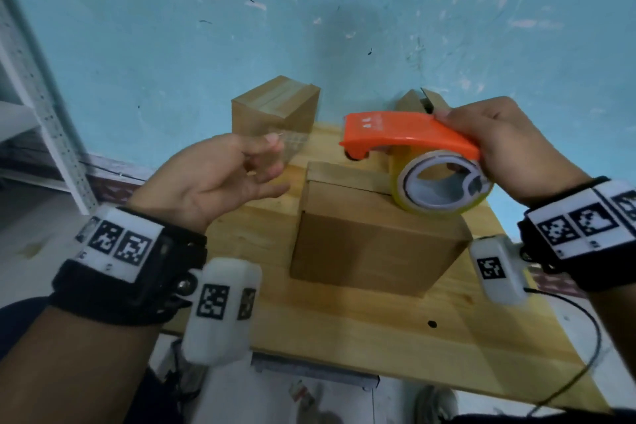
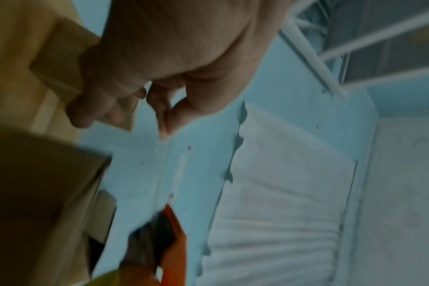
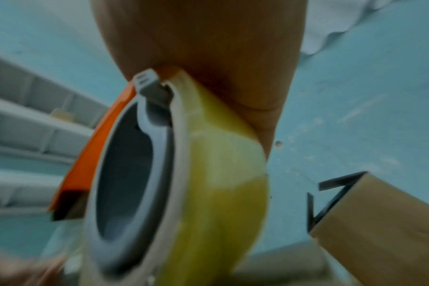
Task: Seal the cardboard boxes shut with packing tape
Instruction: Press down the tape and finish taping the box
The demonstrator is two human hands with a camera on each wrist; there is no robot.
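A blue, chipped wall (image 1: 172,45) rises behind a wooden tabletop (image 1: 344,313), with a white shelf (image 1: 38,103) at 9 o'clock. The left hand (image 1: 220,175) hovers left of centre, thumb and forefinger pinching the end of a clear tape strip (image 1: 292,143), other fingers loosely spread. Three boxes in all: a taped box (image 1: 275,110) at 11 o'clock, a middle box (image 1: 371,234) at centre with flaps closed, and a far box (image 1: 418,101) at 1 o'clock, mostly hidden in the head view. The right wrist view shows that one's flaps standing ajar. One orange dispenser (image 1: 406,131) is gripped by the right hand (image 1: 509,144) above the middle box, its yellowish roll (image 1: 444,182) low over the box top; whether they touch is unclear. The left wrist view, blurred, shows the pinch closing fingertip to thumb.
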